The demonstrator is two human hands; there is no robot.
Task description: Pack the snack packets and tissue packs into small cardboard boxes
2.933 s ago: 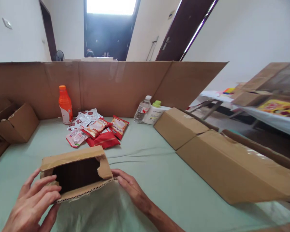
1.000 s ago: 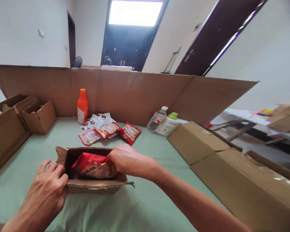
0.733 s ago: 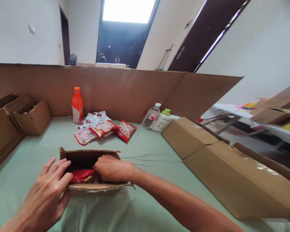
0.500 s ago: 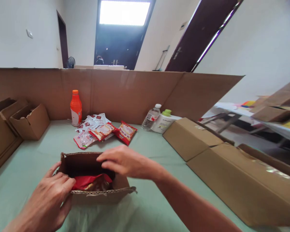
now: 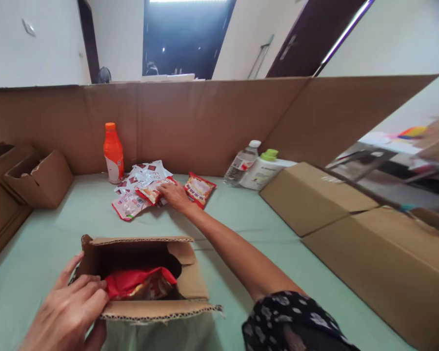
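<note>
My left hand (image 5: 71, 302) is wrapped round the left end of an open cardboard box (image 5: 149, 309), its thumb outside and its fingers over the rim. A red snack packet (image 5: 131, 282) lies inside the box. My right hand (image 5: 175, 194) reaches out past the box and has its fingers on a red-and-white snack packet (image 5: 148, 191) in the pile; its fingertips are partly hidden. Silver-white sachets (image 5: 146, 173) and a pink-white packet (image 5: 129, 204) lie around that one. Just right of the hand is another red snack packet (image 5: 201, 189).
An orange bottle (image 5: 113, 153) stands behind the pile. A clear water bottle (image 5: 241, 163) and a white bottle with a green cap (image 5: 263, 170) lean at the right. Cardboard boxes line the left (image 5: 46, 180) and right (image 5: 380, 258). A cardboard wall (image 5: 190, 126) closes the back.
My right hand has left the box opening and moved forward onto the snack packet in the pile. My left hand stays on the box. The view has tilted down.
</note>
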